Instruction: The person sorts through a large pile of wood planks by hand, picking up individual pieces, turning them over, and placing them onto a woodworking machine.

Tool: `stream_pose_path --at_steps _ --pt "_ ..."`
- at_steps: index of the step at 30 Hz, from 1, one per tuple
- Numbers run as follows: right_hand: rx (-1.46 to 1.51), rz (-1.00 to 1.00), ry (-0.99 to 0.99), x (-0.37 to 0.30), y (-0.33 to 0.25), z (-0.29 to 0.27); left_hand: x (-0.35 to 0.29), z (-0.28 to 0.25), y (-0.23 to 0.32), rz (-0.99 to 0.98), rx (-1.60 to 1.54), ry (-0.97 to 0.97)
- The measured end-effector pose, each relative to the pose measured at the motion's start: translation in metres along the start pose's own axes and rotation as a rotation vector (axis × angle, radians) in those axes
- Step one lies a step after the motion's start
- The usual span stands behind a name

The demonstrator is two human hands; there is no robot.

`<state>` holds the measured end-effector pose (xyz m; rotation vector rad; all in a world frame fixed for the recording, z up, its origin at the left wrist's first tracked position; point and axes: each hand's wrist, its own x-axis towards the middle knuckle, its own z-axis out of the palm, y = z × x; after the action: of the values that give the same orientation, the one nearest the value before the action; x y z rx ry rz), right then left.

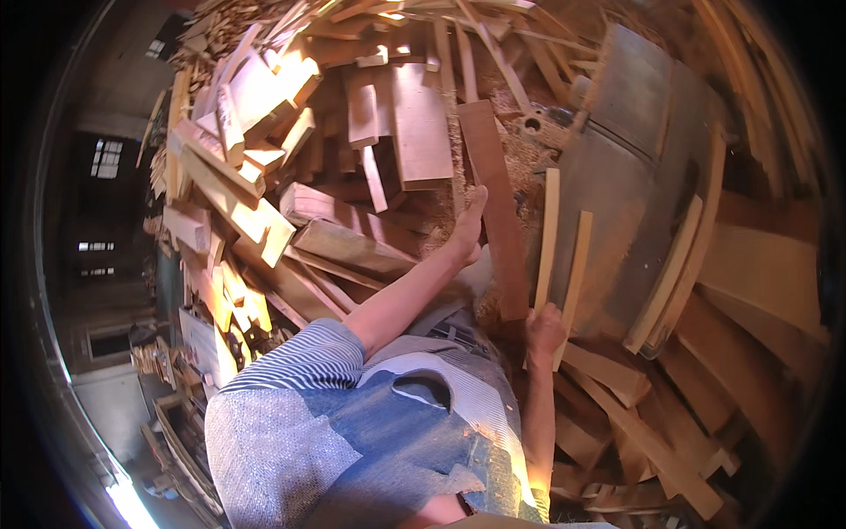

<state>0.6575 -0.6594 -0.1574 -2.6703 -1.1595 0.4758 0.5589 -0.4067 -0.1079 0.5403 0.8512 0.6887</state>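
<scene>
A long reddish-brown wooden board (493,212) lies lengthwise in front of me, sloping slightly from far left to near right. My left hand (471,226) grips its left edge around mid-length, fingers partly hidden against the wood. At the board's near right corner, my right hand (545,331) is closed with the fingers curled; what is inside the grip is partly hidden, but it appears to hold that corner. Beside the right hand, a thin pale strip (548,229) runs away from me, and a second thin strip (578,273) passes just right of it.
A grey metal machine table (608,194) stands to the right, with long strips (674,282) along its far side. Stacked wood blocks (423,123) lie ahead, and thick offcuts (352,247) are heaped at left. More boards (652,441) lie near right. Sawdust (520,159) surrounds the board.
</scene>
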Motion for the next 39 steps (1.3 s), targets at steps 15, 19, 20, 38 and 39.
stream_pose_path --at_steps 15,19,20,38,39 --pt "0.127 0.741 0.489 0.007 0.189 -0.068 -0.027 0.032 -0.070 -0.297 0.174 -0.062" --pt "0.265 0.714 0.241 0.019 0.209 -0.067 -0.036 0.057 -0.070 -0.339 0.224 -0.116" --pt "0.239 0.724 0.244 0.021 0.210 -0.066 -0.038 0.066 -0.070 -0.350 0.249 -0.120" --pt "0.068 0.750 0.293 0.013 0.225 -0.057 -0.047 0.112 -0.126 -0.583 0.511 -0.239" --pt "0.068 0.745 0.320 0.011 0.223 -0.057 -0.048 0.114 -0.128 -0.593 0.522 -0.243"
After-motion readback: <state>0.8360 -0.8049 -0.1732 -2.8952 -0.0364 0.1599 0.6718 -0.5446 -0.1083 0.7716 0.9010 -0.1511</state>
